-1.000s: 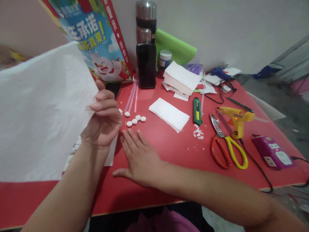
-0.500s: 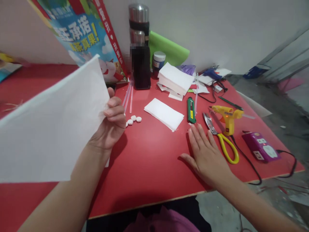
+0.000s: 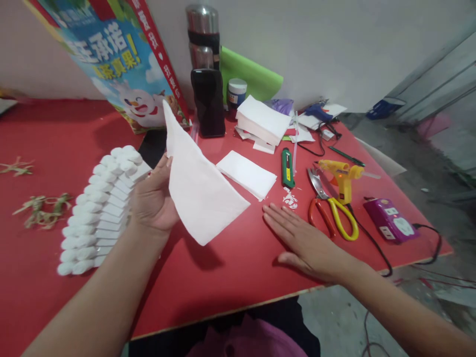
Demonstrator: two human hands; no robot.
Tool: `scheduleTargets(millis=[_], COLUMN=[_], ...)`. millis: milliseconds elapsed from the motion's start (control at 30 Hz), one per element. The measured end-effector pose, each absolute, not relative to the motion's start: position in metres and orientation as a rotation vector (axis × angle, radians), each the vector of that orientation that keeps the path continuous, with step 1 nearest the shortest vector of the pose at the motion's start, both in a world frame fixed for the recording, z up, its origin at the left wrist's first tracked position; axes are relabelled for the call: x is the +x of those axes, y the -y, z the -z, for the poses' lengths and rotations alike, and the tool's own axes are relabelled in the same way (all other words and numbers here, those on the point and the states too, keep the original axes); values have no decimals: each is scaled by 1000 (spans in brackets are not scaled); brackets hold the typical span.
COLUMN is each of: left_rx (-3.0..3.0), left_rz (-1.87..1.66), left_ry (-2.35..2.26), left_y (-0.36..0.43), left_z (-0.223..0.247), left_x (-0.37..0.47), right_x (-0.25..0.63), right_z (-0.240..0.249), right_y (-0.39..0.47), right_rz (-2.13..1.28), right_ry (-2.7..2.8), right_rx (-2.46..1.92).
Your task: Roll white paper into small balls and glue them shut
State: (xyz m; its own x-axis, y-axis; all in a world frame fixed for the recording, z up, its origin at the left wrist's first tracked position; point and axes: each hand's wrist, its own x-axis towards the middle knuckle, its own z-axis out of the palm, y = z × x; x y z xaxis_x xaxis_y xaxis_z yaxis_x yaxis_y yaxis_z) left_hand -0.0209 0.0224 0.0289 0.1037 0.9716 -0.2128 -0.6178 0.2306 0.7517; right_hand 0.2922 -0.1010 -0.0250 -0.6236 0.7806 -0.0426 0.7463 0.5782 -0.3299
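Note:
My left hand (image 3: 155, 198) pinches one edge of a white paper sheet (image 3: 203, 191), which tilts above the table and bends slightly. Flat on the red surface lies my right hand (image 3: 297, 238), its fingers stretched out. Beside its fingertips are small white paper scraps (image 3: 290, 198) and a green utility knife (image 3: 287, 167). Scissors (image 3: 330, 206) with one red and one yellow handle rest just right of that hand. Between both hands, further back, sits a small stack of white paper pieces (image 3: 247, 174). Left of my left hand stand rows of white rolled pieces (image 3: 92, 208), partly hidden by my forearm.
A yellow glue gun (image 3: 344, 178) and a purple power strip (image 3: 390, 219) with cords occupy the right side. Along the back stand a phone (image 3: 208, 101), a steel thermos (image 3: 203, 25), a jar (image 3: 236, 94) and a thicker paper stack (image 3: 264, 119). Dried twig bundles (image 3: 46, 208) lie at left.
The paper sheet has swung from the left of my left hand to its right, uncovering the rolled pieces. My right hand has slid slightly left, showing the scraps and the red scissor handle.

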Motion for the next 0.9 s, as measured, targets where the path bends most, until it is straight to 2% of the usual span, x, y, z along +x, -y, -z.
scheduleTargets(millis=[133, 267, 433, 600, 700, 800, 900], left_rx=[516, 501, 488, 566, 662, 705, 713], left_rz=[-1356, -1318, -1293, -1256, -1181, -1136, -1135], left_ry=[-709, -673, -763, -760, -803, -872, -949], left_y=[-22, -24, -26, -25, -21, -16, -13], left_z=[-30, -25, -22, -21, -15, -6, 1], left_x=[-18, -20, -20, -12, -4, 5, 9], right_x=[284, 270, 269, 266, 252, 233, 218], right_z=[22, 28, 40, 7, -26, -38, -23], right_y=[90, 92, 85, 82, 62, 23, -9], right_rz=[-409, -349, -176, -200, -412, -978, -1471], right_ry=[2517, 2639, 2510, 2137, 1712, 1257, 1024], right_rx=[-1425, -1365, -1681, -1636, -1509, -1263, -1223])
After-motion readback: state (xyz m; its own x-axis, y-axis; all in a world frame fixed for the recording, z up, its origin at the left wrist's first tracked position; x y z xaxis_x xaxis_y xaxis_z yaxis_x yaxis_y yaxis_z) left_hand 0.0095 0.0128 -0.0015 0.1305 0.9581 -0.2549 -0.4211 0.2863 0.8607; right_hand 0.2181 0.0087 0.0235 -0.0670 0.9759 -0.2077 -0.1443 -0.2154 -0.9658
